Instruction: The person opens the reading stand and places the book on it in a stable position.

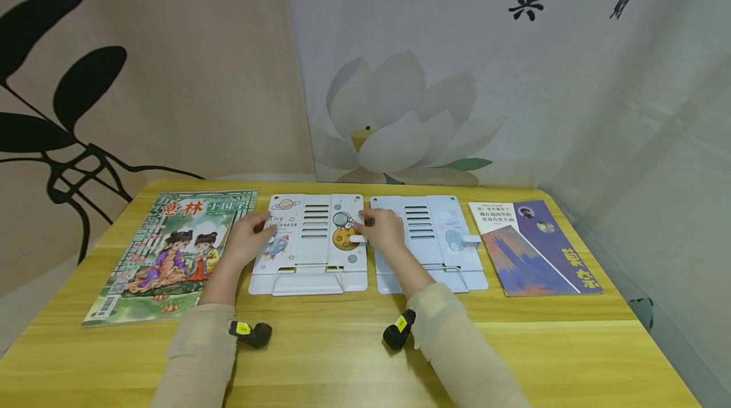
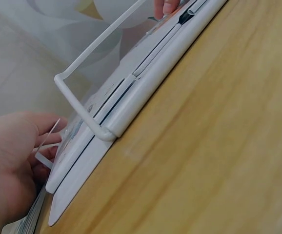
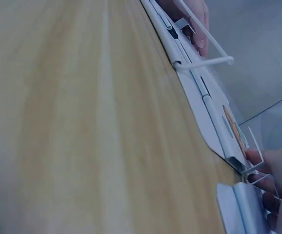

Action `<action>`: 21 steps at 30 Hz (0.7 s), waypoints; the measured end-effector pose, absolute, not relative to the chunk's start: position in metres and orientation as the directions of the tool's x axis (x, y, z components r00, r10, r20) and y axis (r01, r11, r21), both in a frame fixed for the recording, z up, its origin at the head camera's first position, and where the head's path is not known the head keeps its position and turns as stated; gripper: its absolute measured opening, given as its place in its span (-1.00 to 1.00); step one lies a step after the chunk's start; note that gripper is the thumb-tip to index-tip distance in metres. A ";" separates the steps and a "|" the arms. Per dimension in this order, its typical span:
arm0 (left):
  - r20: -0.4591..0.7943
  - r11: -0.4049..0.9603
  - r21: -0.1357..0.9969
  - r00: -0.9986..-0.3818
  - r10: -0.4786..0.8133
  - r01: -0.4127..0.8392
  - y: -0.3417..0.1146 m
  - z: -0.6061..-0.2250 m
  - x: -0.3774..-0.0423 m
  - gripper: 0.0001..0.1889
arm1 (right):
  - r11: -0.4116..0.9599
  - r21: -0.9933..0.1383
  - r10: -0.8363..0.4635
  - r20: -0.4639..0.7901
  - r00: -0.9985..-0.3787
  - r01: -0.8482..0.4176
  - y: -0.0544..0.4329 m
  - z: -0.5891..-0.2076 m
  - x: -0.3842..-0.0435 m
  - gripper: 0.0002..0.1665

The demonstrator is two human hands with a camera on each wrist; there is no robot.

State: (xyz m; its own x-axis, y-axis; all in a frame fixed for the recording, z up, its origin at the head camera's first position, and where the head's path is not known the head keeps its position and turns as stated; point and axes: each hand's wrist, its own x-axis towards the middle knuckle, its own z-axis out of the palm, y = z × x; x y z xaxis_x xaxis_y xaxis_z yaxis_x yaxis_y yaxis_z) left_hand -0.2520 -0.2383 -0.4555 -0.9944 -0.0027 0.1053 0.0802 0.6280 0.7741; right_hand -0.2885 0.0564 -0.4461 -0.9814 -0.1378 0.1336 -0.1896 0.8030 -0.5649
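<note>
A white book stand (image 1: 314, 249) printed with a planet, a rocket and an astronaut lies flat on the table, its wire page rest (image 2: 77, 105) at the front. My left hand (image 1: 245, 240) grips its left edge, the fingers bent beside a small clip (image 2: 44, 160). At the opposite edge my right hand (image 1: 385, 230) pinches the stand near the white page clip (image 1: 358, 238). Part of that hand covers a second white book stand (image 1: 422, 249), which lies just to the right with a pale blue print. In the right wrist view the right fingertips (image 3: 253, 156) touch the first stand's edge.
On the left lies a colourful magazine (image 1: 188, 256) with two cartoon figures, partly behind my left forearm. A purple and white book (image 1: 537, 249) lies to the right. Behind the wooden table (image 1: 320, 357) hangs a curtain (image 1: 400, 14) with a lotus print.
</note>
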 end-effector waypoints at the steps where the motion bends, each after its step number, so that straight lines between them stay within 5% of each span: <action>1: 0.107 0.630 0.772 -0.994 -0.002 0.082 -0.238 -0.456 -0.252 -0.46 | 0.804 -0.564 -0.137 0.133 -0.982 -0.189 0.056 -0.446 -0.288 -0.54; 21: 0.181 0.556 0.826 -0.978 -0.109 0.091 -0.235 -0.452 -0.251 -0.38 | 0.653 -0.718 -0.102 0.233 -0.967 -0.242 0.059 -0.437 -0.281 -0.41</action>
